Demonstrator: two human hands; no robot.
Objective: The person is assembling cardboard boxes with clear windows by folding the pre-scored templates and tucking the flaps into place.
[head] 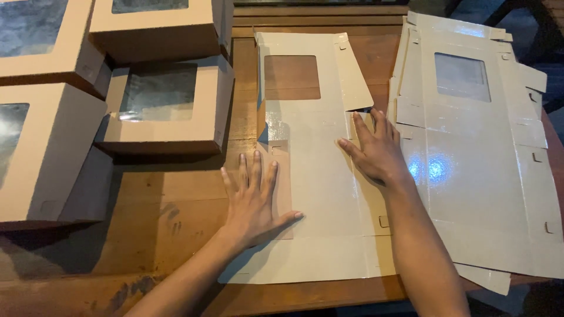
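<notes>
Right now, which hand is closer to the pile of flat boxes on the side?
Right. The right hand presses the flat sheet just beside the stack of flat boxes; the left hand lies farther away.

You have one view only, from the camera on your head. It looks steeply down and forward over the wooden bench [176, 223], close in, with your forearms entering from the lower edge and the bench's far edge near the top.

A worn wooden table [158, 235] carries folded windowed boxes [167, 105] at left, one flat box blank [323, 194] in the middle (glossy side up), and stacked blanks [482, 158] at right.
</notes>
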